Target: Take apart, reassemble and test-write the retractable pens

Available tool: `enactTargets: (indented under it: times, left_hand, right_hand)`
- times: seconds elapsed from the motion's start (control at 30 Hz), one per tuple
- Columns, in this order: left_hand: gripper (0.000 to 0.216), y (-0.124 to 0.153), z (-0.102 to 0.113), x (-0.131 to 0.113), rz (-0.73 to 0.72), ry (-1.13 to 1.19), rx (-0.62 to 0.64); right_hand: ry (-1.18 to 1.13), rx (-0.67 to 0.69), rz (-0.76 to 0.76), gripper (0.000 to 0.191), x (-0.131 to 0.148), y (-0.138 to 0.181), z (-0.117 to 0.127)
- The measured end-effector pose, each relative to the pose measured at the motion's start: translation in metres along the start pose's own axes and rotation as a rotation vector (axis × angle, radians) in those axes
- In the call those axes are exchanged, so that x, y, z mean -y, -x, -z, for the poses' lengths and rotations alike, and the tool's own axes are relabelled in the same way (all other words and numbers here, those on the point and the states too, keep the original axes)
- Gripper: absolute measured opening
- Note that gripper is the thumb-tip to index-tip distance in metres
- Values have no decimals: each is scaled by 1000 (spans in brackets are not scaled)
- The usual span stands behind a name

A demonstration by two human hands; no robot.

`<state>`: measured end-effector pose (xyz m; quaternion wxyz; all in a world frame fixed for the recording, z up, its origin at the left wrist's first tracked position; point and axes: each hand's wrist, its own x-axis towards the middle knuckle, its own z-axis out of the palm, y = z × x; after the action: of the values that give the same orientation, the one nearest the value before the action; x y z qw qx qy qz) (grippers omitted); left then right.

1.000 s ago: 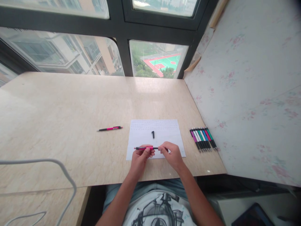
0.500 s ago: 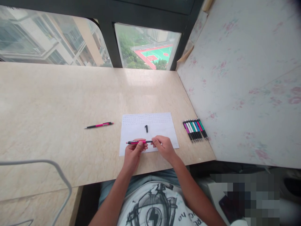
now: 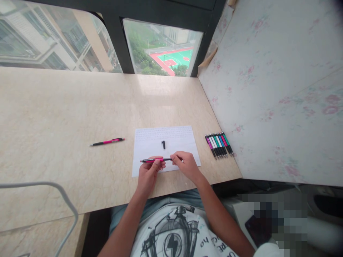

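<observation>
A pink and black pen [image 3: 160, 160] lies level across my two hands, over the lower part of a written sheet of paper [image 3: 144, 150]. My left hand [image 3: 150, 171] is closed round its pink barrel, thumb on top, with the clip end sticking out to the left. The fingers of my right hand [image 3: 184, 162] pinch the pen's black front end, and the tip is hidden in them. A short black piece with a clip, like a pen cap [image 3: 163, 144], rests on the sheet just beyond my hands.
Another pink and black pen [image 3: 107, 141] lies on the marble-patterned counter [image 3: 80, 107] to the left. Several coloured pens [image 3: 218, 145] lie side by side at the right, near the floral wall [image 3: 268, 107]. A grey cable [image 3: 61, 192] loops at lower left. Windows stand behind.
The view has shifted slightly, so everything sits a little further left and up. Both hands keep their hold on the pen, with little visible movement.
</observation>
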<state>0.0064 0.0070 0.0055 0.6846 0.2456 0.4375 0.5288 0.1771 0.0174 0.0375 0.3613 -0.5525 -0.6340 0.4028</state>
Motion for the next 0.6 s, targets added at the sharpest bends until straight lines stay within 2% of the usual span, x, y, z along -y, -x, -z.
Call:
enactTargets:
  times: [0.1, 0.17, 0.3, 0.43, 0.53, 0.6]
  left_hand:
    - [23, -1, 0, 0, -6, 6, -2]
    - [22, -1, 0, -1, -8, 14, -1]
    - [21, -1, 0, -1, -12, 22, 11]
    - [22, 0, 0, 0, -15, 8, 25]
    - [22, -1, 1, 1, -10, 4, 30]
    - [21, 0, 2, 1, -8, 1, 37]
  right_hand:
    - [-63, -50, 36, 16, 0, 0, -1]
    - [-100, -64, 34, 11, 0, 1, -2]
    - [-102, -56, 38, 25, 1, 2, -4]
    - [-52, 23, 3, 17, 2, 3, -4]
    - [-66, 32, -43, 39, 1, 3, -4]
    - [-89, 16, -44, 43, 0, 3, -3]
